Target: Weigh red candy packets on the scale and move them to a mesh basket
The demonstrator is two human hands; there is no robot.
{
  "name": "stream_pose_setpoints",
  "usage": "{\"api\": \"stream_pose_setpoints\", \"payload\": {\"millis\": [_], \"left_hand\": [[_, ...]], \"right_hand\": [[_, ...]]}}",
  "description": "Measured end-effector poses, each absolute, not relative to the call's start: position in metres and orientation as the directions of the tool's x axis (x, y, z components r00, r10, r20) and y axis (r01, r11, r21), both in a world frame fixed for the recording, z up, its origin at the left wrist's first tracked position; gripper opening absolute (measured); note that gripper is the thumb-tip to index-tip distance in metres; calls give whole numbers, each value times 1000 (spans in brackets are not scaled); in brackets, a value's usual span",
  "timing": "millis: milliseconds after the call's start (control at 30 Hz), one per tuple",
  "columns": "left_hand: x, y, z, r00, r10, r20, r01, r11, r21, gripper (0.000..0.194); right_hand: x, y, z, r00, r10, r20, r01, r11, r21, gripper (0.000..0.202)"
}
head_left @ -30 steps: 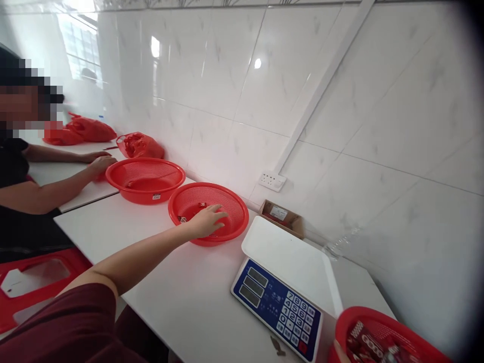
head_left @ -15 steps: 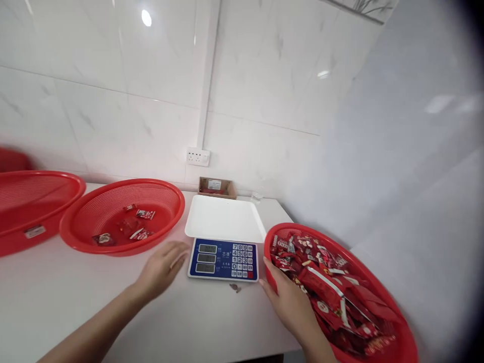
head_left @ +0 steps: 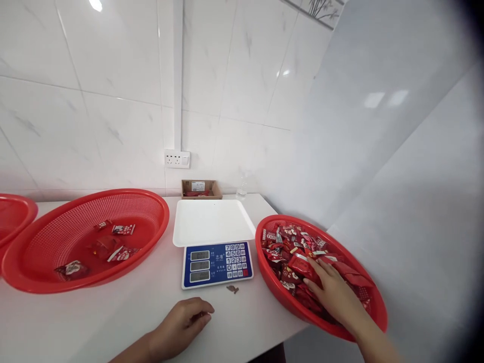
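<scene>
My right hand (head_left: 335, 290) reaches into the right red basket (head_left: 278, 290), its thumb and fingers around a red packet (head_left: 302, 264) on top of a heap of small red wrapped packets. My left hand (head_left: 185, 322) hovers over or rests on the white table in front of the scale, fingers loosely curled, thumb apart, nothing in it. Between the hands stands a digital scale (head_left: 217, 264) with a blue keypad panel and a bare white weighing tray (head_left: 212, 222). A small brown scrap (head_left: 232, 289) lies just below the panel.
A wide red basket (head_left: 151, 237) with several packets on its bottom stands left of the scale. Another red basket (head_left: 17, 212) is cut off at the far left. Behind the scale are a small cardboard box (head_left: 215, 190) and a clear bottle (head_left: 242, 186), near the tiled wall.
My right hand has gone from the basket's rim into the packets. The basket now sits more level and farther from me. My left hand has moved down, nearer the table's front. The view has turned right.
</scene>
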State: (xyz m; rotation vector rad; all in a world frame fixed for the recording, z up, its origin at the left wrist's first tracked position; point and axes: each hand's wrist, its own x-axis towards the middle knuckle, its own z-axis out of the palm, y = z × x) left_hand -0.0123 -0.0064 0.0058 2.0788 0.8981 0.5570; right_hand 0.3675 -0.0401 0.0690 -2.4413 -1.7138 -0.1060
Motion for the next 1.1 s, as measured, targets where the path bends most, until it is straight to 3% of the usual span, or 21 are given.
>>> {"api": "stream_pose_setpoints", "payload": {"millis": [100,267,533,733,967,1100], "left_hand": [[-14,-3,5,620,783,48,389,-360,848,23],[-18,-2,1,612,790,20,352,-295,888,23],[-21,2,-4,622,783,-4,361,-282,889,24],[-22,2,-3,647,762,-25,386,-299,873,26],[-21,1,4,670,741,-49,407,-311,859,25],[-20,-1,3,655,755,-16,420,-346,839,23]], "right_hand": [[358,-36,69,267,953,143,964,-266,-31,55],[319,-7,88,103,995,-16,988,-104,-113,56],[312,70,86,145,957,-253,960,-198,-199,47],[312,88,82,242,928,-282,951,-285,-122,51],[301,88,77,207,928,-309,958,-257,-130,59],[304,88,70,219,939,-266,955,-262,-141,52]]}}
